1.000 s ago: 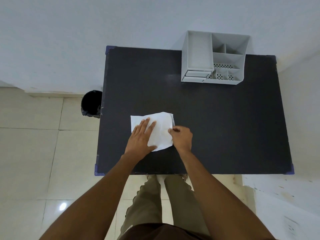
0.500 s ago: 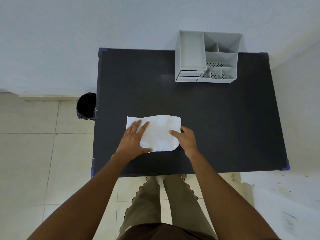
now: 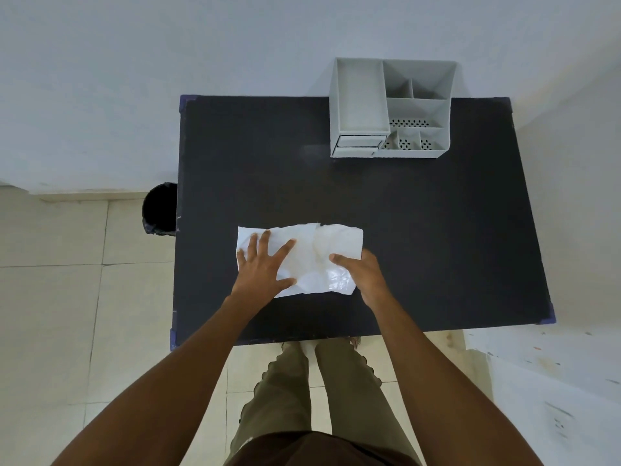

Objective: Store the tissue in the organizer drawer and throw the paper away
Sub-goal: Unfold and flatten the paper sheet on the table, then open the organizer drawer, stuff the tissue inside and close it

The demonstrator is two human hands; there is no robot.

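Nothing is stored or binned yet: left hand (image 3: 265, 267), fingers spread, pins the white crumpled paper (image 3: 268, 235) while right hand (image 3: 361, 275) fingers pinch the thin white tissue (image 3: 339, 243), grey plastic organizer (image 3: 391, 109) at one o'clock.

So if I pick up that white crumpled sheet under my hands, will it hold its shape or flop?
The white crumpled sheet will probably flop: it looks thin, creased and layered on the black table. It seems light, so it may slide when pushed; the flat left hand appears to pin it. The right hand holds its edge.
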